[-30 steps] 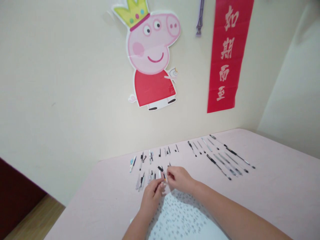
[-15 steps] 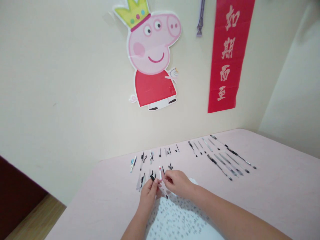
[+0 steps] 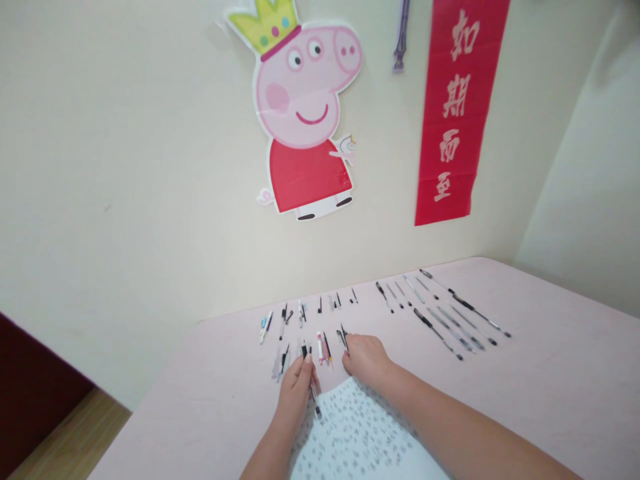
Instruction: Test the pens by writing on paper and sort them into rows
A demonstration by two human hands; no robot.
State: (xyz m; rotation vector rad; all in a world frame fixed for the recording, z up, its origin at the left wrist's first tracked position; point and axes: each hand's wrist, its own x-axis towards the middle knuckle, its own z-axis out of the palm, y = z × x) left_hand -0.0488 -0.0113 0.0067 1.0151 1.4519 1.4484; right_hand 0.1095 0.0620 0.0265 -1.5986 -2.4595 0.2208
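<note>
1. Held item: a slender, clear plastic pen with a black lower end (image 3: 317, 403) was at lower centre of the frame. It was tilted, black end downward, at the upper-left edge of a white paper sheet with small dark marks (image 3: 360, 427).
2. Left hand (image 3: 296, 383): thumb and fingers were closed narrowly on the pen's upper part.
3. Right hand (image 3: 367, 357): fingers were curled beside slim black pen parts (image 3: 343, 335) near centre; whether they gripped these could not be told.
4. Between the hands, a pink-and-white tube (image 3: 321, 341) and a thin black rod with an orange tip (image 3: 327, 347) lay on the pale pink table (image 3: 190, 413).
5. Hidden: the left hand covered part of the pen.
6. Cut off: both forearms and the sheet at the bottom edge. The sheet's marks were unreadable.
</note>
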